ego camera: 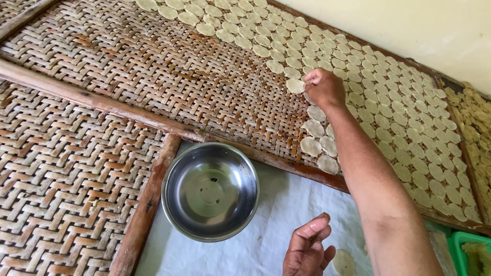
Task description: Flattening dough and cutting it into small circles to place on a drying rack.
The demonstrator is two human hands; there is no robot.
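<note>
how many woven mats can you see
3: a big mat under the discs, one left of the bowl, a sliver top left. Others may lie outside view.

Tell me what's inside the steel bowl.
The steel bowl holds almost nothing: bare shiny metal with a few tiny specks near its middle. Nothing covers its inside; the cloth beneath it is hidden.

The woven bamboo tray [153,66] lies bare across its left and middle part, so a hand could pass there freely, while rows of pale round dough discs [388,102] crowd its right and upper part edge to edge. The right hand [323,88] and its outstretched forearm bar the lower right approach, crossing the wooden frame rail [128,115]. Below the rail, the steel bowl [210,190] takes up the left of the white sheet [276,214], leaving a bare strip between the bowl and the left hand [308,250].
</note>
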